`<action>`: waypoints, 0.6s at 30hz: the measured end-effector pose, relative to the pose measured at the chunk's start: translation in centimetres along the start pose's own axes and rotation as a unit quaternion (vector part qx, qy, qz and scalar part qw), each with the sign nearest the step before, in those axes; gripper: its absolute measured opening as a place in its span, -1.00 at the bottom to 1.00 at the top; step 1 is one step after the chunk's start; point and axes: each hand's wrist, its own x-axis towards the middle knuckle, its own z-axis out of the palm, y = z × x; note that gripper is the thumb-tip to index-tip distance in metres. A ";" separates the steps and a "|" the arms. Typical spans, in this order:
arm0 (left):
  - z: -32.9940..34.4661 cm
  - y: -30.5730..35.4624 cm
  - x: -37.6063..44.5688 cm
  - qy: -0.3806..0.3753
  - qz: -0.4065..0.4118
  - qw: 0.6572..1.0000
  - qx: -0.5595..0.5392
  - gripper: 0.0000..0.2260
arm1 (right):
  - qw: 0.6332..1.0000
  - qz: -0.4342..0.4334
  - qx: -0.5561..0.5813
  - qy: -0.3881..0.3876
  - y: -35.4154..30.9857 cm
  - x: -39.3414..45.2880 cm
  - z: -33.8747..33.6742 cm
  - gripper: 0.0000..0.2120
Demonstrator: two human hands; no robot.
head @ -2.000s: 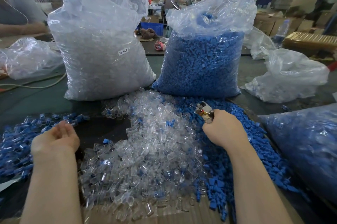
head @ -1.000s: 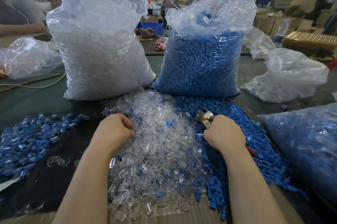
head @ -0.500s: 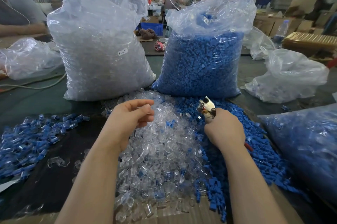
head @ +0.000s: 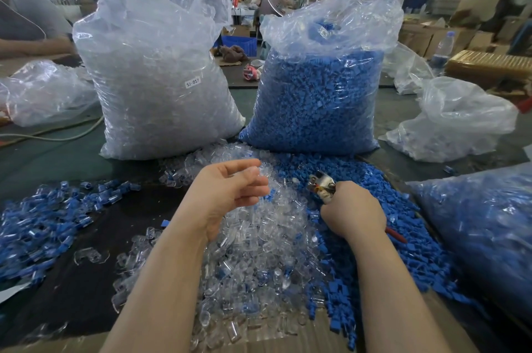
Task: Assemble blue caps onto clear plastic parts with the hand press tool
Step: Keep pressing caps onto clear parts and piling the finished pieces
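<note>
Having just lifted from the loose heap of clear plastic parts [head: 259, 240], the left hand [head: 227, 194] pinches one clear piece in curled fingertips beside the small metal hand press tool [head: 321, 186], gripped in the fisted right hand [head: 352, 213], ready for capping.

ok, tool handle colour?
Red: a handle tip sticks out behind the right hand in the head view; the tool head is metal.

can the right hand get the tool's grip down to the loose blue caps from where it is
Probably yes: the right hand holds the hand press tool right above the loose blue caps, with nothing between them.
</note>
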 end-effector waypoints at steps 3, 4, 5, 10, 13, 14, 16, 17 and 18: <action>0.4 -0.1 0.1 0.014 -0.003 1.000 0.014 -0.83 | 1.000 -0.001 0.000 0.014 -0.1 -0.1 0.0 -0.84; 0.5 -0.1 0.1 0.017 0.000 1.000 0.025 -0.82 | 1.000 -0.001 0.003 0.020 0.0 0.0 0.1 -0.83; 0.6 -0.2 0.2 0.021 0.004 0.999 0.039 -0.81 | 1.000 0.000 0.007 0.025 0.0 0.0 0.1 -0.83; 0.8 -0.7 0.6 0.070 0.025 0.994 0.083 -0.82 | 0.996 -0.014 0.059 0.062 0.0 0.5 0.1 -0.91; 1.0 -0.9 0.8 0.090 0.030 0.992 0.080 -0.85 | 0.988 -0.043 0.121 0.082 -0.2 0.7 -0.1 -0.92; 1.1 -0.9 0.8 0.094 0.033 0.992 0.072 -0.87 | 0.983 -0.057 0.153 0.079 -0.3 0.7 -0.2 -0.94; 1.5 -0.8 0.7 0.098 0.036 0.993 0.052 -0.92 | 0.967 -0.084 0.230 0.067 -0.5 0.7 -0.3 -0.94; 1.7 -0.8 0.6 0.097 0.038 0.994 0.044 -0.94 | 0.956 -0.095 0.272 0.061 -0.7 0.6 -0.3 -0.91; 1.9 -0.8 0.5 0.093 0.041 0.994 0.039 -0.94 | 0.944 -0.103 0.307 0.059 -0.8 0.4 -0.3 -0.89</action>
